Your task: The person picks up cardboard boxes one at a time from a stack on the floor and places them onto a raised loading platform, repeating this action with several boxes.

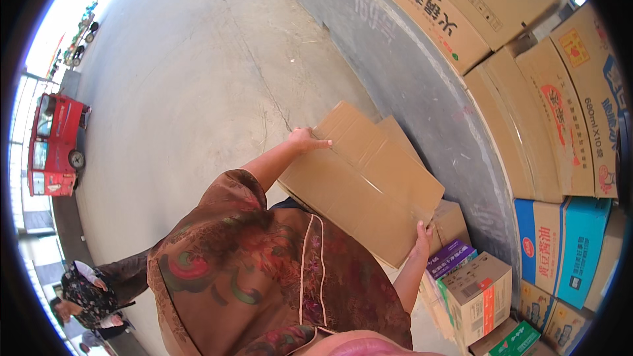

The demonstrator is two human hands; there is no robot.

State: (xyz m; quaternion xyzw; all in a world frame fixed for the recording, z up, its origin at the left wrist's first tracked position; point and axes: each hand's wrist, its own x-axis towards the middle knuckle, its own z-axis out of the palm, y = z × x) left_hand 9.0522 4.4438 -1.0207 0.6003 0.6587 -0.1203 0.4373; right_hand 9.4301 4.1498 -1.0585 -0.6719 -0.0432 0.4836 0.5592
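A flattened brown cardboard box [366,178] is held in front of my body, tilted, with fold creases and a strip of shiny tape on it. My left hand [309,141] grips its upper left edge, thumb on top. At the lower right corner, my right hand [421,242] holds the edge, its fingers partly hidden. Behind the sheet, another piece of cardboard [398,138] shows near the wall. A closed brown carton [450,225] stands just beyond my right hand.
A low grey wall [395,44] runs along the right, with stacked cartons [514,123] on it. More boxes [477,287] stand on the floor at the lower right. A red vehicle [57,146] is far left; people [89,291] are at the lower left.
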